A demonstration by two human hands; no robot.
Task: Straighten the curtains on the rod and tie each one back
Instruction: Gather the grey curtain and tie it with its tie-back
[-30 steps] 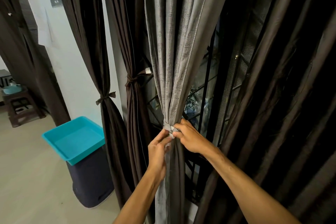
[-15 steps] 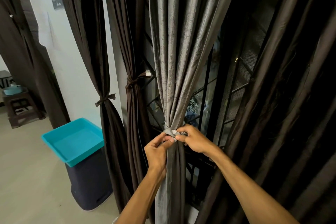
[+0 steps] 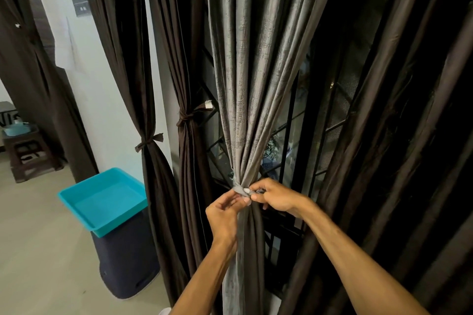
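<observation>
A grey curtain hangs in front of me, gathered at waist height by a grey tie-back. My left hand pinches one end of the tie-back just below the knot. My right hand pinches the other end at the knot's right side. To the left hang two dark brown curtains, each bound by its own tie: the nearer one and the one further left. A loose dark brown curtain fills the right side. The rod is out of view.
A window with a black metal grille stands behind the curtains. A turquoise tray rests on a dark bin on the floor at the left. A brown stool with a blue bowl stands at the far left.
My hands have shifted slightly lower in the view, and both have drawn the tie-back's ends tighter at the knot. My right fingers now close on the end at the knot.
</observation>
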